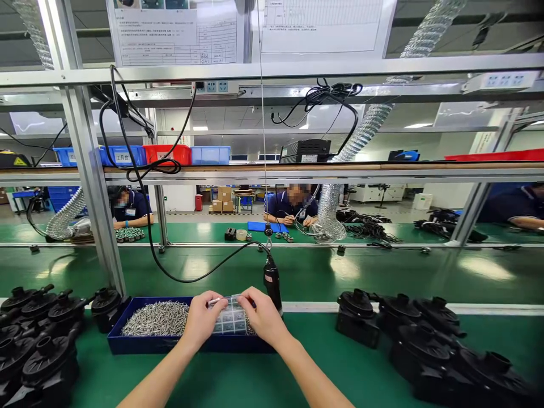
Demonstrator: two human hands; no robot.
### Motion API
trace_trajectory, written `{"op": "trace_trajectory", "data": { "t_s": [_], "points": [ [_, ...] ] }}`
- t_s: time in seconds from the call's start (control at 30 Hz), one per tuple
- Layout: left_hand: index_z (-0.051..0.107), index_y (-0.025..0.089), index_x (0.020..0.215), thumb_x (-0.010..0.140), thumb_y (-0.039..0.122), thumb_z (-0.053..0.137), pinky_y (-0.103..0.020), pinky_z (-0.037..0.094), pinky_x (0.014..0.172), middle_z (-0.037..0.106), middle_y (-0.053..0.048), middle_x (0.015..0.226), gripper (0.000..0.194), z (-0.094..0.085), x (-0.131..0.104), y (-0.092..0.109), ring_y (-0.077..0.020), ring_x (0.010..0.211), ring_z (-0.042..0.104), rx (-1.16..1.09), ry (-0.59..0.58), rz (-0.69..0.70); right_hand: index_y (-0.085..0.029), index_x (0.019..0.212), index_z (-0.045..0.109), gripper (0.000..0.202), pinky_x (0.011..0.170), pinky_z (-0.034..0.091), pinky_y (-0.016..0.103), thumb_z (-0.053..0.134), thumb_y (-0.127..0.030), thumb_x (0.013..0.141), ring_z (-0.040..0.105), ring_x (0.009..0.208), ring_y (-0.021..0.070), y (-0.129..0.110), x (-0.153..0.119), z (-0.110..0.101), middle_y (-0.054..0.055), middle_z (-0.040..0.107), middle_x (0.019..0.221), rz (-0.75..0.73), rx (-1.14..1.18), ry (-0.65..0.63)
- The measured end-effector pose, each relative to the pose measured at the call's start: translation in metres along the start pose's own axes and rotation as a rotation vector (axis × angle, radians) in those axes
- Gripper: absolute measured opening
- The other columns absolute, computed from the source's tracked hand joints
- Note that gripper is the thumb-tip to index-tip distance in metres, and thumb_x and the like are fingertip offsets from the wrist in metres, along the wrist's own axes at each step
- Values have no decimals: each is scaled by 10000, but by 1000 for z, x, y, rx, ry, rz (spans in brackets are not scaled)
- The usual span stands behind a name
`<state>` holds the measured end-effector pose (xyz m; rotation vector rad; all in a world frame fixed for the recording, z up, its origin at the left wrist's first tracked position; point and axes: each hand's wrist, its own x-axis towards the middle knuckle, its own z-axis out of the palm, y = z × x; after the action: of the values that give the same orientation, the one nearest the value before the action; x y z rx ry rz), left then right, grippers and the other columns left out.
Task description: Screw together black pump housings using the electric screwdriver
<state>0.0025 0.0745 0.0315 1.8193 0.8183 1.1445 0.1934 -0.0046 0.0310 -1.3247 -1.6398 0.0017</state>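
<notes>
A clear sheet with a pale grid of labels (230, 318) is held over the right part of a blue tray (144, 345). Its upper left edge is pinched by my left hand (203, 318), where a small pale piece shows at the fingertips. On the sheet's upper right edge, my right hand (262, 317) has its fingers closed. Many silver screws (157, 318) fill the left part of the tray. Just behind my right hand hangs a black electric screwdriver (272, 280), upright on a thin line.
Black round-topped housings (49, 360) crowd the left side of the green bench. More black housings (425, 345) stand on the right. A metal post (91, 170) rises at the left, behind the tray. Co-workers sit across the bench. A black cable (170, 275) droops to the screwdriver.
</notes>
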Motion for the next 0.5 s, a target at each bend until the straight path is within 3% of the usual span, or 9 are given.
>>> {"op": "trace_trajectory", "data": {
  "t_s": [0.1,0.23,0.33,0.43,0.5],
  "points": [
    [758,170,750,763,611,706,-285,396,630,684,-33,681,445,-1,4,-2,-190,654,566,-13,-29,-3,-224,982,738,198,749,544,356,568,-301,1047,692,821,239,-1,0,-6,78,749,935,-65,10,33],
    [737,164,726,760,625,719,-278,374,606,641,-17,633,462,-3,6,-4,-172,613,529,-13,-53,-24,-269,936,782,219,840,552,404,588,-309,1031,679,950,277,-7,1,-14,86,767,979,-186,22,0],
    [757,165,769,776,586,724,-278,396,636,669,-20,672,423,-4,3,-2,-175,650,546,-27,-86,-6,-266,1012,774,185,937,556,439,591,-283,1037,673,1017,287,-11,2,-12,93,765,1041,-164,31,20],
    [762,169,782,774,572,728,-282,418,658,688,-28,708,404,-5,1,0,-181,680,564,-51,-109,14,-228,1130,735,174,867,587,434,609,-258,1013,684,870,257,-12,3,-7,109,740,1123,-71,13,28],
    [758,170,772,766,574,722,-286,415,649,681,-29,702,405,-4,4,2,-180,670,558,-65,-116,12,-212,1055,723,132,788,597,406,611,-262,1008,670,769,225,-10,2,-10,113,724,1117,-13,-5,27]
  ]
}}
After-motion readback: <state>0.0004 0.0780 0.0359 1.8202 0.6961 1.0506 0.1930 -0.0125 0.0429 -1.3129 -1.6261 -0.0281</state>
